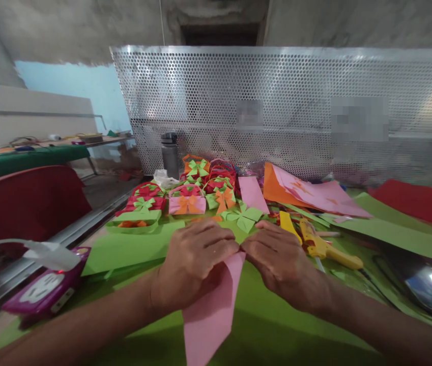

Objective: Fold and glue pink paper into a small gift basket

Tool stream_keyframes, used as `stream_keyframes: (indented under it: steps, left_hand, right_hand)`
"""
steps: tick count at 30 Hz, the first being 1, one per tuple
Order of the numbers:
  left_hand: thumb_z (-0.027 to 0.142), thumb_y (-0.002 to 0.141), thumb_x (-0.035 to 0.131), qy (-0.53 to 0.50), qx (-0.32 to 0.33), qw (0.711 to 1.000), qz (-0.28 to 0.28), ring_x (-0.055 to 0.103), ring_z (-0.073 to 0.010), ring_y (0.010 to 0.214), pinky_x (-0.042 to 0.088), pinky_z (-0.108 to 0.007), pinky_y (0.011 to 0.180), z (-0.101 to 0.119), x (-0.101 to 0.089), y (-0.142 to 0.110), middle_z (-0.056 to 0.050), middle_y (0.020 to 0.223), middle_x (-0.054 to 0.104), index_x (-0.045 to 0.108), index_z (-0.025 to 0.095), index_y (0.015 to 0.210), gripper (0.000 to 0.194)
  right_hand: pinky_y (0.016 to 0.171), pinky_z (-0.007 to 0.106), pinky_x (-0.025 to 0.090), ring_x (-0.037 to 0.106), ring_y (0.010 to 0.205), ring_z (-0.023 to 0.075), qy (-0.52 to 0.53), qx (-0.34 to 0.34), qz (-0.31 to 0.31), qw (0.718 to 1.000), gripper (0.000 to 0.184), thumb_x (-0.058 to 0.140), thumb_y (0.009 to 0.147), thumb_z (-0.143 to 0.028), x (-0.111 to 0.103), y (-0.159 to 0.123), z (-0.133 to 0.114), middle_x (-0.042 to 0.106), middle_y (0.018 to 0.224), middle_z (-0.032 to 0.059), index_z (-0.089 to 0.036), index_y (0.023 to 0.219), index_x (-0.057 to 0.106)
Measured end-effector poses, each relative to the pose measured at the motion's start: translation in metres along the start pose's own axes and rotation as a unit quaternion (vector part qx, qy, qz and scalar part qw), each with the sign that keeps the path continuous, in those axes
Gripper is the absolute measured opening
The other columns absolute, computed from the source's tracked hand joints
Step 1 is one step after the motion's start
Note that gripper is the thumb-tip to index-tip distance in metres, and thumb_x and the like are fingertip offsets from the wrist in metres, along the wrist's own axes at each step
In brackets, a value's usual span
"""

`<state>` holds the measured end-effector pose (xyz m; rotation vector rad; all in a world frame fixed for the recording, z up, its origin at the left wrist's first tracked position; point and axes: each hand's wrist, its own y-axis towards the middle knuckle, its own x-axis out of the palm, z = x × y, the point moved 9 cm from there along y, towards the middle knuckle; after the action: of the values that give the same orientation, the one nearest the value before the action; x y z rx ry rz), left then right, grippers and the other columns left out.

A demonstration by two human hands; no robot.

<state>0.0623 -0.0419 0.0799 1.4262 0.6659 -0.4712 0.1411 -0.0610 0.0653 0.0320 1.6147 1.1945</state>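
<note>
A folded piece of pink paper [216, 310] hangs from my two hands, over a green-covered table [284, 330]. My left hand [200, 259] is closed around the paper's upper left side, fingers curled over it. At the paper's top corner, my right hand [280, 259] pinches with its fingers bent. The fingertips of both hands nearly meet there, and the exact grip is partly hidden. Just beyond my hands lies a green paper bow [244, 217]. A yellow glue gun [324, 249] rests right of my right hand, near a yellow cutter [289, 226].
Several small paper handbags with bows [187, 204] stand behind my hands. Pink sheets [315, 188], green sheets [399, 223] and a red sheet [422, 201] lie at right. A purple power strip [48, 290] sits left. A grey bottle [170, 155] stands by the perforated metal panel [284, 91].
</note>
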Motion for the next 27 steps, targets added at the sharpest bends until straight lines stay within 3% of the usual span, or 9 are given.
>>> stream_keyframes:
  steps: [4, 8, 11, 20, 27]
  left_hand:
    - [-0.001, 0.07, 0.047, -0.053, 0.004, 0.998, -0.014, 0.059, -0.0187, 0.079, 0.047, -0.035, 0.072, -0.002, 0.004, 0.001, -0.007, 0.089, 0.067, 0.06, 0.014, 0.09, 0.028]
    - [-0.003, 0.067, 0.052, -0.074, -0.001, 0.997, 0.014, 0.06, -0.0168, 0.077, 0.047, -0.033, 0.073, -0.004, 0.002, 0.001, -0.005, 0.087, 0.068, 0.06, 0.016, 0.088, 0.029]
    - [-0.001, 0.069, 0.052, -0.065, 0.008, 0.997, 0.036, 0.062, -0.016, 0.075, 0.049, -0.032, 0.072, -0.001, -0.004, 0.003, -0.005, 0.084, 0.069, 0.061, 0.016, 0.084, 0.025]
    - [0.003, 0.075, 0.052, -0.027, 0.007, 0.999, 0.031, 0.064, -0.0144, 0.076, 0.05, -0.031, 0.074, -0.009, -0.015, 0.005, -0.004, 0.082, 0.07, 0.062, 0.017, 0.086, 0.021]
    - [0.002, 0.076, 0.053, -0.018, 0.005, 1.0, 0.018, 0.061, -0.0147, 0.079, 0.048, -0.031, 0.076, -0.016, -0.007, -0.003, -0.005, 0.084, 0.068, 0.059, 0.014, 0.09, 0.019]
  right_hand:
    - [0.066, 0.03, 0.038, 0.045, 0.057, 0.0127, 0.002, -0.007, 0.0, 1.0, 0.025, 0.038, 0.083, -0.004, 0.001, -0.001, 0.0, 0.056, 0.06, 0.002, -0.015, 0.068, 0.054]
    - [0.065, 0.03, 0.038, 0.044, 0.056, 0.0125, 0.003, -0.01, -0.01, 1.0, 0.024, 0.039, 0.081, -0.004, 0.001, -0.001, -0.001, 0.056, 0.059, 0.0018, -0.016, 0.066, 0.054]
    - [0.065, 0.03, 0.039, 0.046, 0.057, 0.0125, 0.001, -0.002, -0.014, 1.0, 0.024, 0.04, 0.082, -0.005, 0.0, 0.001, 0.0, 0.058, 0.06, 0.0018, -0.016, 0.067, 0.056]
    - [0.066, 0.03, 0.041, 0.048, 0.054, 0.0127, -0.018, 0.017, -0.002, 1.0, 0.026, 0.043, 0.084, -0.008, -0.007, 0.003, 0.009, 0.058, 0.056, 0.0014, -0.015, 0.067, 0.06]
    - [0.062, 0.028, 0.039, 0.045, 0.053, 0.0121, 0.0, 0.038, -0.001, 0.999, 0.03, 0.044, 0.087, -0.014, -0.002, 0.002, 0.016, 0.054, 0.054, 0.001, -0.015, 0.061, 0.059]
